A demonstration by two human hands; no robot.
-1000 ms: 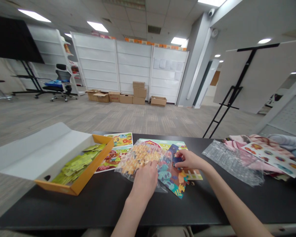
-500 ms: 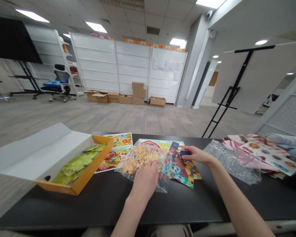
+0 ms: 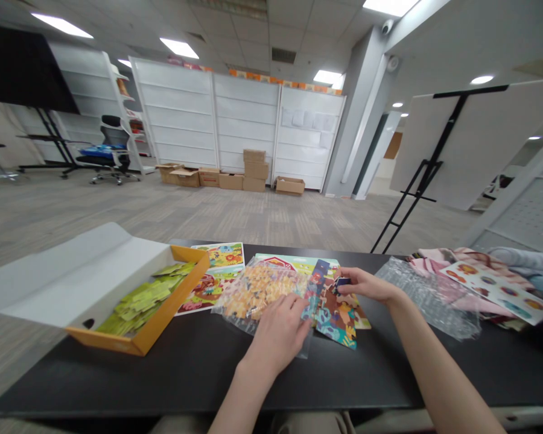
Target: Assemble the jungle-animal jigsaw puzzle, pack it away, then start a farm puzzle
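Note:
Between the thumb and fingers of my right hand (image 3: 366, 283) is a small dark blue puzzle piece (image 3: 342, 284), held just above the jigsaw puzzle (image 3: 339, 322). That puzzle is partly assembled, with a blue and purple strip on its left and brown and teal areas on its right. My left hand (image 3: 283, 325) rests palm down, fingers loosely spread, at the right edge of a clear plastic bag (image 3: 253, 292) full of loose puzzle pieces. Its fingertips reach the puzzle's left side and hide part of it. Under the bag and puzzle lies a farm picture sheet (image 3: 271, 260).
To the left stands an opened yellow box (image 3: 147, 346) with green packets (image 3: 140, 301) inside. Picture cards (image 3: 226, 256) lie beside it. On the right are crumpled clear plastic (image 3: 429, 295), pink cloth (image 3: 461, 289) and a sticker sheet (image 3: 498, 289), all on the black table (image 3: 172, 386).
My left hand has moved right, off the pieces in the bag to the puzzle's left side, and its fingers have spread. My right hand stays near the same spot with the puzzle piece.

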